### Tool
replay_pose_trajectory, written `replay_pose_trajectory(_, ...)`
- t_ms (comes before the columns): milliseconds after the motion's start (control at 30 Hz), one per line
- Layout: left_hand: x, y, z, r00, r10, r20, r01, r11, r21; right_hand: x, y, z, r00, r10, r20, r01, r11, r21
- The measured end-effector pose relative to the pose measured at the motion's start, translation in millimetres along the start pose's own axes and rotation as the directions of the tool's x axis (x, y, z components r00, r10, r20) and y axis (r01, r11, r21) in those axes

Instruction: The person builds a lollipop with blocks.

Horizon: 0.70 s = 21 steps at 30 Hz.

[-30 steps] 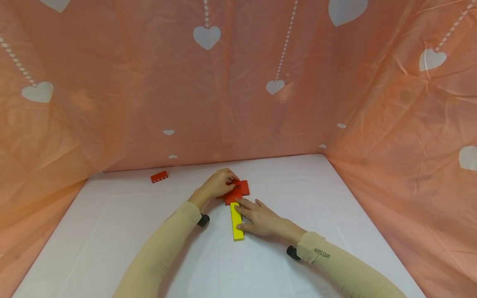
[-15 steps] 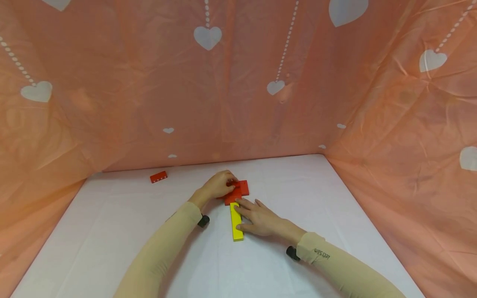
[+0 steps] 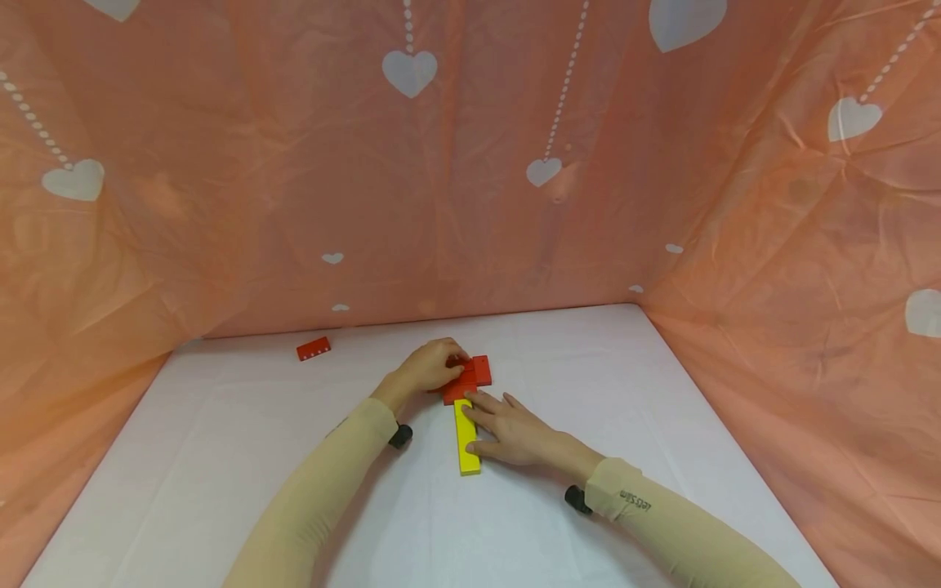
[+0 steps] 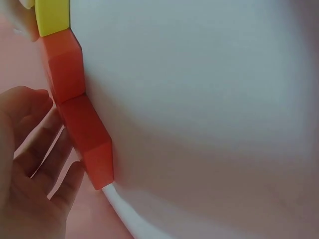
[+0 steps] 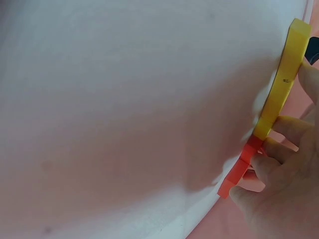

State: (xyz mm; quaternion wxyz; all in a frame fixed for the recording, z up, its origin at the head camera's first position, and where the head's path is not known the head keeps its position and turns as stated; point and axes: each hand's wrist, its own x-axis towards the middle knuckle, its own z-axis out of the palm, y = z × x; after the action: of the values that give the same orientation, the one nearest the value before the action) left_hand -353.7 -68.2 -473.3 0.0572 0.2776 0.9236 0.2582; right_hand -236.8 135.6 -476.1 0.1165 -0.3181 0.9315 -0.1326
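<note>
A long yellow block lies on the white table, its far end against a group of flat red blocks. My right hand lies beside them, fingers extended and spread. Its thumb and a finger touch the yellow block, while another fingertip reaches the front red block. At the red group's left side, my left hand bends its thumb and fingers over a red block, partly hiding it. In the left wrist view, two red blocks meet end to end below the yellow block, with the left fingers alongside.
A separate red block with white dots lies at the back left of the white table. Peach curtains with white hearts enclose the back and both sides. Black wrist cameras hang under both cuffs.
The dark gap among the red blocks has closed, and the red sliver left of the group no longer shows. My left hand has shifted very slightly; my right hand stays put.
</note>
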Motion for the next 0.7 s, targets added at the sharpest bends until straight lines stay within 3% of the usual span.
replay_pose_trajectory(167,3.3,4.4,-0.4,0.999,0.031,0.009,-0.032,0.999,0.034,0.0,1.2,0.3,1.000,0.009,0.009,-0.009,1.000,0.000)
replay_pose_trajectory(367,7.0,6.3,2.1,0.994,0.081,0.070,-0.086,0.994,0.063,-0.2,1.2,-0.2,1.000,-0.005,0.009,0.005,1.000,-0.009)
replay_pose_trajectory(700,5.7,7.0,4.6,0.994,0.050,0.097,-0.057,0.996,0.065,-0.3,1.2,-0.5,1.000,0.001,0.010,0.000,1.000,-0.014)
